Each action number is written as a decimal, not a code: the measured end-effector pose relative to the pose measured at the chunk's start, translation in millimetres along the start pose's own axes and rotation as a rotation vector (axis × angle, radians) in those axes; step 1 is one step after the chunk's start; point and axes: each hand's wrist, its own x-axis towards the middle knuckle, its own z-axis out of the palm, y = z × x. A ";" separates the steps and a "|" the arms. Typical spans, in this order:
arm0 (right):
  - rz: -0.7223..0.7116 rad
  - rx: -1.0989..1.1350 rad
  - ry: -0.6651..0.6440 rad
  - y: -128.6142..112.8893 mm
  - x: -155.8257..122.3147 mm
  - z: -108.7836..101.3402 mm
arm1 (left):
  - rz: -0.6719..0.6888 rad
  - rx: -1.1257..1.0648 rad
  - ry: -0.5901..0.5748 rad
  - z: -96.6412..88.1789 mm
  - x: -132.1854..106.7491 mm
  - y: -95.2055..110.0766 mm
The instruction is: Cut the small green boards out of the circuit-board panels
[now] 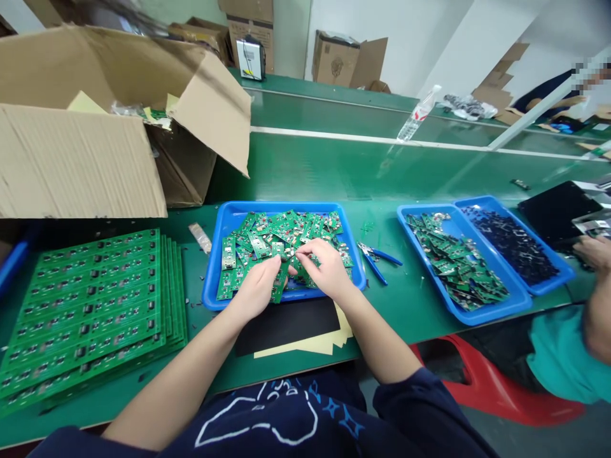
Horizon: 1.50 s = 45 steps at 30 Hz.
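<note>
My left hand is closed on a small green circuit board over the near side of a blue tray. My right hand is closed in a pinch beside it, the fingertips close to the same board. Whatever sits between the right fingertips is too small to make out. Loose green circuit boards fill the tray in a heap under both hands. Blue-handled cutters lie with their handles spread to the right of the tray.
Uncut board panels are stacked at left, below an open cardboard box. On the right stand a tray of boards and a tray of black parts, near a co-worker's hand. A bottle stands further back.
</note>
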 end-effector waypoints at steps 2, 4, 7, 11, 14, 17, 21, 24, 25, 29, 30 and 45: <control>-0.033 -0.033 -0.004 0.9 0.4 -1.2 | 0.023 0.022 -0.054 0.7 -1.2 1.1; -0.071 -0.042 0.024 -0.2 0.3 -2.0 | 0.059 0.047 -0.116 2.0 -2.8 1.9; -0.127 -0.041 0.110 -4.2 -0.5 -2.0 | 0.108 0.090 -0.212 4.0 -4.9 2.3; -0.153 -0.017 0.189 -7.5 -1.2 -0.5 | 0.168 0.166 -0.239 2.7 -5.3 0.8; -0.075 0.059 0.291 -8.0 -1.1 -0.8 | 0.172 0.219 -0.060 -1.7 -3.6 -1.4; 0.045 0.139 0.302 -11.3 -1.9 -1.6 | 0.160 0.310 0.120 -5.2 -1.6 -3.2; 0.169 0.245 0.090 -19.4 -3.4 1.7 | 0.287 0.520 0.105 -2.7 -0.4 -4.7; 0.269 0.304 0.051 -22.1 -3.6 6.1 | 0.382 0.665 0.025 1.5 -0.7 -6.7; 0.290 0.316 0.044 -21.8 -3.4 7.0 | 0.396 0.685 0.007 2.3 -0.9 -7.6; 0.337 0.357 0.031 -17.9 -1.7 5.8 | 0.413 0.587 -0.048 -0.2 -1.9 -9.3; 0.346 0.376 0.029 -16.9 -1.3 4.7 | 0.406 0.528 -0.066 -1.8 -2.0 -8.5; 0.382 0.486 0.068 -19.4 -1.6 2.2 | 0.214 0.132 -0.212 -8.3 -1.3 5.9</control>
